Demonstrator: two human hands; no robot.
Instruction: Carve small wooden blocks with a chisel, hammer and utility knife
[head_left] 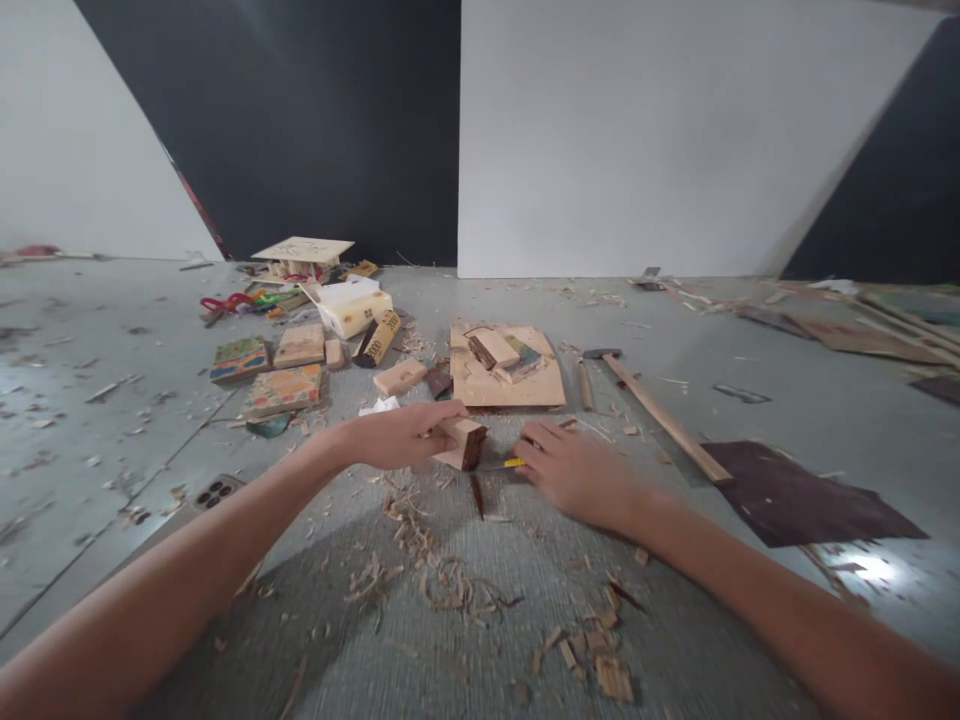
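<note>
My left hand (409,434) is wrapped round a pale wooden block (466,440) whose right end is dark brown. To the right of the block, my right hand (566,468) has its fingers curled round a thin tool with a yellow part (514,463); the tool's thin metal end points left toward the block. Beneath the block a dark reddish sliver (477,496) lies on the grey surface. Behind both hands is a square plywood board (551,385), with another small wooden block (495,350) on top.
A hammer (667,418) and brown sandpaper (802,492) lie to the right. Painted wooden pieces (283,390), a sandpaper-wrapped block (377,338) and a phone (215,490) are at left. Shavings (457,590) and wood chips (600,650) litter the near floor.
</note>
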